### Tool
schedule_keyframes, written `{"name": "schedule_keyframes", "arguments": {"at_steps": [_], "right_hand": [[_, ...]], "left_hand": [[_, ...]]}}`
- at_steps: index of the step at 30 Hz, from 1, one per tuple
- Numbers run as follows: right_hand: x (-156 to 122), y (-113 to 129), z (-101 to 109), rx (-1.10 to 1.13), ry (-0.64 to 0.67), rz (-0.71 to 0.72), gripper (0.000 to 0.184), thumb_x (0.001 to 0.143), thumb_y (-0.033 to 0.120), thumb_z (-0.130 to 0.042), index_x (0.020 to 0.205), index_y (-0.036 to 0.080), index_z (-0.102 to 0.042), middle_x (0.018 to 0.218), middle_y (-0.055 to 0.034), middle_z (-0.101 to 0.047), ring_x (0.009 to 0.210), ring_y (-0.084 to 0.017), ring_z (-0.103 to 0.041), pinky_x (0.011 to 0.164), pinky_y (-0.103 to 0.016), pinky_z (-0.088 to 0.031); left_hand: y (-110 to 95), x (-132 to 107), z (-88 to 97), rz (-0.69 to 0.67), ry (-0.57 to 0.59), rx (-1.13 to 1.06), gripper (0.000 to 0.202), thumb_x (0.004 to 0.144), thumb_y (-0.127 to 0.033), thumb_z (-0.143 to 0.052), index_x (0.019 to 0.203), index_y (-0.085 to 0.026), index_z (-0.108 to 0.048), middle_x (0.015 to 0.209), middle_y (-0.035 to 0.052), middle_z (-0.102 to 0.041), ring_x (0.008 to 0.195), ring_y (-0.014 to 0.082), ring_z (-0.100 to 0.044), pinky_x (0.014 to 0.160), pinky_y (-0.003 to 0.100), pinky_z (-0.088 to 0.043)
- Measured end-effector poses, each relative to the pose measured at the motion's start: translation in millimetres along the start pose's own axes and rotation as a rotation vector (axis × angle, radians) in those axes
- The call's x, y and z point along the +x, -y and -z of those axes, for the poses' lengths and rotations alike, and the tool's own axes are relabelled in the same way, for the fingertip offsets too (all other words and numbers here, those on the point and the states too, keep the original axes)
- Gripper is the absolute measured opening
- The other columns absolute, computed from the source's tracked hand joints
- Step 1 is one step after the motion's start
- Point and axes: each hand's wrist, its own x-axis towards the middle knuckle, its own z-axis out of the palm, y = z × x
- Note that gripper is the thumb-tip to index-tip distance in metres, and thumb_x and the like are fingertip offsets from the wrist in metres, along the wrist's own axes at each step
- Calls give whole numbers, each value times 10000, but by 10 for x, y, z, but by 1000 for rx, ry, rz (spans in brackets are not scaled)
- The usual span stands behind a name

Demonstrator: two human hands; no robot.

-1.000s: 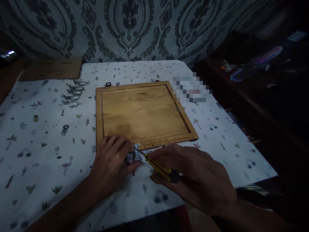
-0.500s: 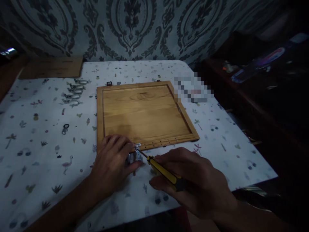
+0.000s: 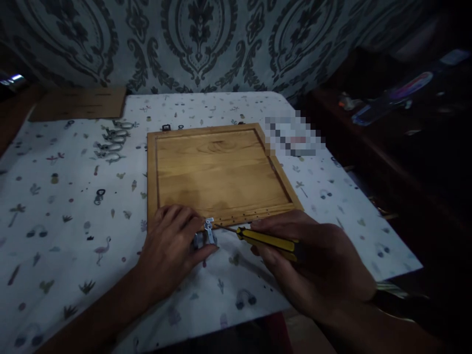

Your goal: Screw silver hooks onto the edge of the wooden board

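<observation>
A framed wooden panel (image 3: pixel 221 169) lies flat on the table, with a row of small dark holes along its near edge. My left hand (image 3: pixel 173 241) rests on its near left corner, fingers closed round a silver metal hinge (image 3: pixel 210 231) set against that edge. Part of the hinge is hidden under the fingers. My right hand (image 3: pixel 309 255) grips a screwdriver (image 3: pixel 267 239) with a yellow and black handle. Its thin shaft points left, and the tip is close to the hinge; whether they touch I cannot tell.
Several grey metal pieces (image 3: pixel 115 140) lie in a row left of the panel, with a small dark ring-shaped item (image 3: pixel 100 195) nearer. Flat cardboard (image 3: pixel 79 103) sits at the back left. A blurred-out object (image 3: pixel 295 135) lies right of the panel. A plastic bottle (image 3: pixel 398 93) lies at the far right.
My right hand has moved right and slightly up with the screwdriver, drawing its tip away from the hinge and lying it flatter. My left hand stays in place.
</observation>
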Motion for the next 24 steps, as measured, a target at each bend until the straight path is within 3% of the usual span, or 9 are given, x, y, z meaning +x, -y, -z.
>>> {"name": "schedule_keyframes", "arguments": {"at_steps": [5,11,19,24], "right_hand": [[-19,-10,-76,30,-68,67,94,829,230,-699,903,223,-641,789,-53,-743,693,-186,-723,567,-284,-620],[-68,-24,-159,69,-167,57,107,845,273,-687,912,225,-618,792,-50,-738,691,-187,-717,575,-298,-610],[-25,-32,-209,124,-139,115,197,842,172,-683,985,230,-560,830,-31,-718,744,-165,-702,603,-295,-600],[-39,-57,-255,142,-151,119,259,812,112,-696,1005,223,-564,860,-32,-703,786,-172,-687,638,-307,-578]], "left_hand": [[-2,-7,0,1,2,13,323,853,-475,-638,1017,-197,-649,979,54,-644,927,259,-551,834,451,-427],[-5,-7,15,1,12,12,323,868,-480,-614,1019,-195,-636,975,51,-635,918,252,-547,822,441,-432],[-1,-1,13,-7,16,8,331,833,-446,-675,1033,-186,-626,984,49,-636,920,258,-550,816,443,-424],[-5,-10,5,-15,6,33,388,825,-512,-657,1038,-189,-626,980,54,-648,920,268,-563,816,453,-437]]}}
